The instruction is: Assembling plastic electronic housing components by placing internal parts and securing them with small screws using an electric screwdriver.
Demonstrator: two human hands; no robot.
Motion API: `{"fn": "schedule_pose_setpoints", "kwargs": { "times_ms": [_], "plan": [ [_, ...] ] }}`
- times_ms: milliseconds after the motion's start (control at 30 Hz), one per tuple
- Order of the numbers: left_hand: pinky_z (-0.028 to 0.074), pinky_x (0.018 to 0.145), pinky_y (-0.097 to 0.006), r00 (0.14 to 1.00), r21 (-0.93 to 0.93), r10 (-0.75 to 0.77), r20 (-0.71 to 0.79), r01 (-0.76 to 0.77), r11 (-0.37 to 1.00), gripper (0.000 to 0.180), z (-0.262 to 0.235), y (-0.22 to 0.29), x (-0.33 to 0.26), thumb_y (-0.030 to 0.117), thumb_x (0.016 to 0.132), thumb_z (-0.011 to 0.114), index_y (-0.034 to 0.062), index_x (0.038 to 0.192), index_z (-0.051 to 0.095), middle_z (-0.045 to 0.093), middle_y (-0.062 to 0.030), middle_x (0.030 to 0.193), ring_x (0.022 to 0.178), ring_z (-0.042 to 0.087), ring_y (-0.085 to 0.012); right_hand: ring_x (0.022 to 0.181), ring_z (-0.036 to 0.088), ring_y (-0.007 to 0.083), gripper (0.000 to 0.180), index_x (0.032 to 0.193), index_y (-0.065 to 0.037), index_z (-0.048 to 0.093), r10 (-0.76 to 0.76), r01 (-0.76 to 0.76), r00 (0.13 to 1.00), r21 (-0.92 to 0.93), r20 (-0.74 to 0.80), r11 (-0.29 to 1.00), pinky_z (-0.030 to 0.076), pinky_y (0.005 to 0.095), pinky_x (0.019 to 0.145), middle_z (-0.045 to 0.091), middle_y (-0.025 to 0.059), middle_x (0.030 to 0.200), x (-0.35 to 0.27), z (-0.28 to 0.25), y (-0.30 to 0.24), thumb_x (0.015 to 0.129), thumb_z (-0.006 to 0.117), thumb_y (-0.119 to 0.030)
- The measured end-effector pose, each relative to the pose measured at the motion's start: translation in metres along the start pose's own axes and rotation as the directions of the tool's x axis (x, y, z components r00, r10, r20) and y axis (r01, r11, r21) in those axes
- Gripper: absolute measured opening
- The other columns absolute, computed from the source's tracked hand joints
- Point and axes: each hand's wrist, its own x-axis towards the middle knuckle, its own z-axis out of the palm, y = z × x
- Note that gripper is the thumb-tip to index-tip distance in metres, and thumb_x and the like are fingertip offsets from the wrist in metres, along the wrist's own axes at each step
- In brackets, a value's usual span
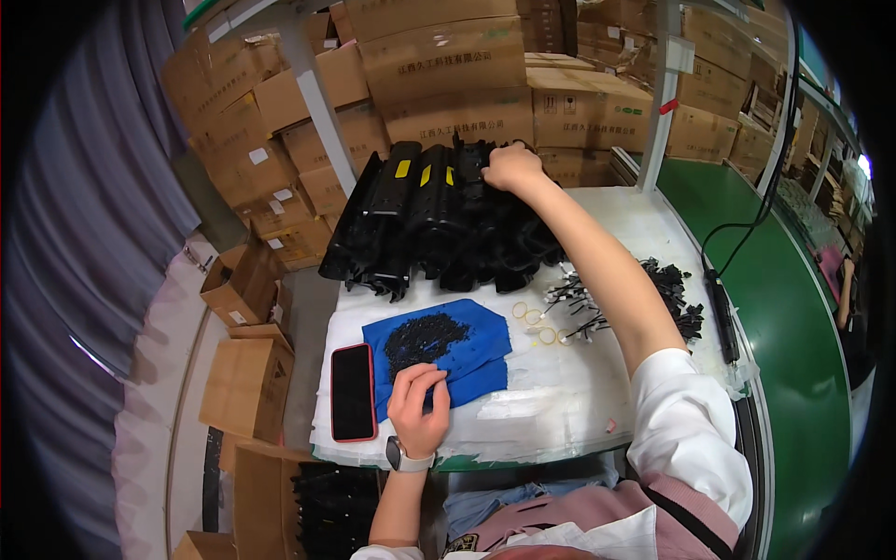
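Note:
My right hand [513, 168] reaches to the far side of the table, its fingers curled at the far end of a black plastic part in a pile of long black plastic parts [434, 201]. Several parts in the pile carry yellow labels. My left hand [417, 406] rests at the near edge of a blue cloth [481, 369], fingers bent and tips brought together; whatever they hold is too small to make out. Just beyond these fingertips, a heap of tiny black pieces [425, 338], possibly screws, is spread over the cloth.
A phone [353, 392] with a red edge lies left of the cloth. Rubber bands [534, 317] and bundled black cables [677, 294] are under and beside my right forearm. A corded black screwdriver [723, 322] hangs at the table's right edge. Cardboard boxes [457, 70] stand behind.

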Motion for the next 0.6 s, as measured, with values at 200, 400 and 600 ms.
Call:
{"fn": "schedule_pose_setpoints", "kwargs": {
  "times_ms": [200, 400, 600],
  "plan": [
    [0.049, 0.059, -0.027, 0.986, -0.090, -0.162, -0.023, 0.160, 0.983, 0.010, -0.006, -0.003, 0.000, -0.006, 0.072, 0.060, -0.0022, 0.082, 0.062, 0.060, -0.0124, 0.083, 0.068, 0.060, -0.0212, 0.101, 0.057, 0.0360, 0.038, 0.110, -0.003, 0.057, 0.120, -0.117, 0.993, 0.194, -0.002, 0.974, 0.047, 0.0424, 0.085, 0.061, 0.0192, 0.107, 0.027, 0.029, 0.032, 0.079, 0.056, -0.024],
    [0.048, 0.058, -0.026, 0.992, -0.094, -0.111, 0.055, 0.116, 0.989, 0.010, -0.006, -0.006, -0.001, -0.005, 0.073, 0.059, -0.0017, 0.082, 0.062, 0.060, -0.0115, 0.082, 0.066, 0.059, -0.0201, 0.104, 0.056, 0.0346, 0.034, 0.103, -0.006, 0.063, 0.039, 0.000, 0.995, 0.373, -0.097, 0.928, 0.044, 0.0374, 0.089, 0.061, 0.0199, 0.106, 0.041, 0.030, 0.075, 0.070, 0.053, -0.008],
    [0.047, 0.057, -0.026, 0.983, -0.104, -0.167, 0.080, 0.175, 0.979, 0.010, -0.007, -0.005, -0.001, -0.005, 0.073, 0.059, -0.0014, 0.082, 0.062, 0.060, -0.0108, 0.081, 0.064, 0.058, -0.0192, 0.097, 0.059, 0.0210, 0.033, 0.102, 0.000, 0.061, 0.030, 0.022, 0.994, 0.478, -0.102, 0.878, 0.045, 0.0304, 0.083, 0.064, 0.0124, 0.100, 0.045, 0.034, 0.141, 0.070, 0.066, -0.008]
  ]
}}
